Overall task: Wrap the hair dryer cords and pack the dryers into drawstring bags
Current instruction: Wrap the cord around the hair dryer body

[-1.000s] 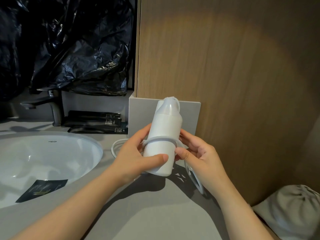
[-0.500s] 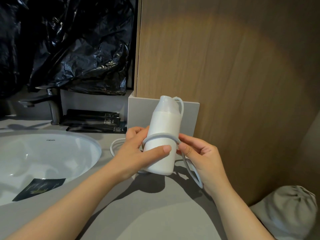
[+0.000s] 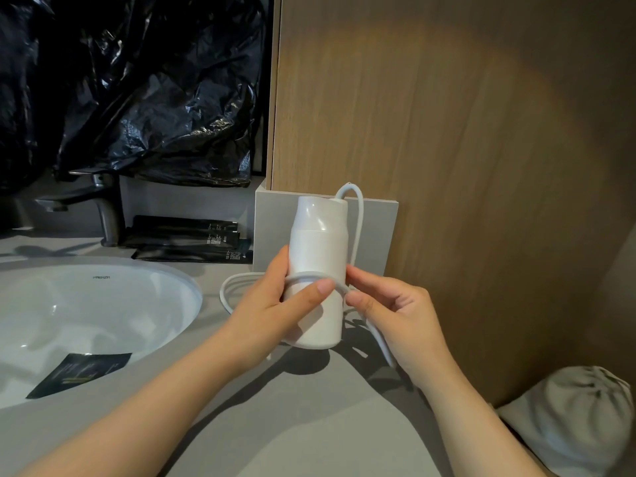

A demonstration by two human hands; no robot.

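Note:
A white hair dryer [image 3: 318, 249] is held upright above the grey counter [image 3: 309, 425]. My left hand [image 3: 272, 311] grips its body, with the thumb pressing a loop of the white cord [image 3: 359, 218] against the front. My right hand [image 3: 395, 315] pinches the cord at the dryer's right side. From the dryer's top the cord arcs down the right side, circles the body once, and trails left onto the counter and down behind my right hand. A grey drawstring bag [image 3: 578, 418], its mouth gathered, lies at the lower right.
A white sink basin [image 3: 89, 304] with a dark packet [image 3: 79, 373] in it sits at left, behind it a dark faucet [image 3: 99, 208] and black sachets [image 3: 189, 239]. A black plastic sheet [image 3: 137, 87] hangs above. A wooden panel [image 3: 447, 132] and grey upstand [image 3: 375, 235] close off the back.
The cord loop has slid higher and tighter around the dryer body. My right hand rose from beside the lower body to pinch the cord at the loop. The dryer is held slightly higher.

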